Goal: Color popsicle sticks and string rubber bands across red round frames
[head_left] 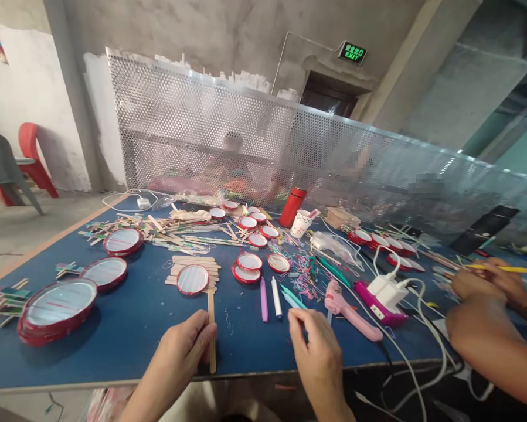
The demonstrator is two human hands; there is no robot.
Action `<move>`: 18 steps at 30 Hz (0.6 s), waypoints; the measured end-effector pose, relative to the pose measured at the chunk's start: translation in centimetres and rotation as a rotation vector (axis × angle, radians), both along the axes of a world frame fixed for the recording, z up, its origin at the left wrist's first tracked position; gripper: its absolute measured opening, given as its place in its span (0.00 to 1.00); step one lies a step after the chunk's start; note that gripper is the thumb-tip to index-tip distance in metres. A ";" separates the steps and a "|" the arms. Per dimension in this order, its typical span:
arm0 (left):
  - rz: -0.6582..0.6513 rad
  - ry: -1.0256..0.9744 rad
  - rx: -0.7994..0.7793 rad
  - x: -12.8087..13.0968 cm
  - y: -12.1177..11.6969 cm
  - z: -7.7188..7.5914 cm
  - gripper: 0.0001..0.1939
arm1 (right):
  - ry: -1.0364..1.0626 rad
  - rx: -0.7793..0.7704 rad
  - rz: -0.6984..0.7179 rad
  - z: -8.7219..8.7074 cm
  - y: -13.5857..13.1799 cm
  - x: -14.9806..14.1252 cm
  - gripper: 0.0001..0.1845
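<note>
A dark blue tabletop [126,346] filled the view, backed by a tall perforated metal screen [201,129]. Spread across it lay round red-rimmed discs with shiny pale faces, the largest [57,310] near the left edge, and a loose heap of flat wooden craft sticks [179,231] towards the back. Further along stood a red cylindrical flask [292,206] and a white paper cup [301,223]. Right of centre, a white charger [384,293] sat on a magenta power strip [377,308], just beside a pink hot glue gun [349,310]. Nearer the front lay a slim purple stick [264,299], a slim white stick [276,297] and a tangle of thin multicoloured strands [302,278].

The person's left hand [179,346] rested at the table's front edge, its fingers pressed together and curled against an upright flat wooden craft stick [211,337]. That stick ran up to a small red-rimmed disc [193,279] on the table. The right hand [318,357] was just beside the glue gun, its fingers bunched around a thin pale stick [329,317]; whether they pinched it could not be told. At the right, a co-worker's hands [478,280] held a yellow pencil [513,269].
</note>
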State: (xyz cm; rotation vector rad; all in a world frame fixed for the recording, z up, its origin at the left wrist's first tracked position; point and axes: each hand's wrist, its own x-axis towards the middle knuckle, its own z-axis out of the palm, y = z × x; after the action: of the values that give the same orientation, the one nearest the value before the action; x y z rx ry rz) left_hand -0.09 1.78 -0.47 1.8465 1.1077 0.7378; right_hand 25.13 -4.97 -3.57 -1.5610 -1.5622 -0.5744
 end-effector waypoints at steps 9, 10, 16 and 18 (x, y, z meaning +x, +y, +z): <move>-0.063 0.089 -0.032 0.2 0.0 0.7 0.17 | -0.228 -0.254 -0.284 -0.9 1.4 3.3 0.22; -0.070 0.096 -0.041 0.2 0.0 0.7 0.17 | -0.237 -0.269 -0.290 -0.9 1.4 3.3 0.21; -0.057 0.125 -0.025 0.3 -0.3 1.0 0.16 | -0.197 -0.305 -0.298 -1.2 1.5 3.6 0.13; -0.046 0.131 -0.021 0.3 -0.3 1.1 0.16 | -0.151 -0.304 -0.269 -1.5 1.6 3.7 0.12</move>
State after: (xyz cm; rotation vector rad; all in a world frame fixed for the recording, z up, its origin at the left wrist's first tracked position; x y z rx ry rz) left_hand 0.23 1.47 0.62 1.9181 1.1470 0.5838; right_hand 28.81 -3.36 -5.05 -2.0188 -1.6189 -0.6362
